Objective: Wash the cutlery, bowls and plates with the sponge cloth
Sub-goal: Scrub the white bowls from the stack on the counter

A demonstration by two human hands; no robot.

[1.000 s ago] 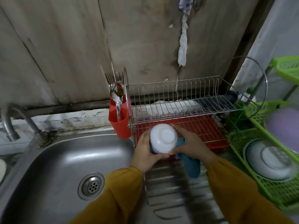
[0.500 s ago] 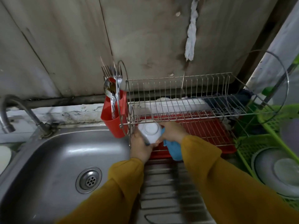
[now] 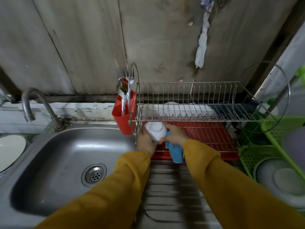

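White bowl (image 3: 156, 130): upturned, foot ring toward the camera, at the left end of the dish rack (image 3: 198, 120), just under the upper wire tier and over the red drip tray (image 3: 212, 136).
Left hand (image 3: 146, 142): grip clamped on the bowl's left side, fingers curled round the wall.
Right hand (image 3: 175, 135): grip clamped on the bowl's right side, thumb at the near rim.
Sponge cloth (image 3: 176, 152): blue, tucked under the right palm, hanging over the tray's near edge.
Sleeves (image 3: 222, 176): mustard yellow, reaching in from the near edge of the surface.
Cutlery holder (image 3: 123, 118): red, hooked on the rack's left end, with a spoon (image 3: 122, 87) and forks (image 3: 123, 73) standing upright.
Sink (image 3: 54, 156): steel, left of the rack, drain (image 3: 94, 174) near the middle, tap (image 3: 28, 104) at its far left corner.
Drainboard (image 3: 168, 187): ribbed steel, between the forearms.
Plate (image 3: 9, 149): white, at the far left edge.
Green basket (image 3: 250, 156): right of the rack, with a grey dish (image 3: 280, 179) inside.
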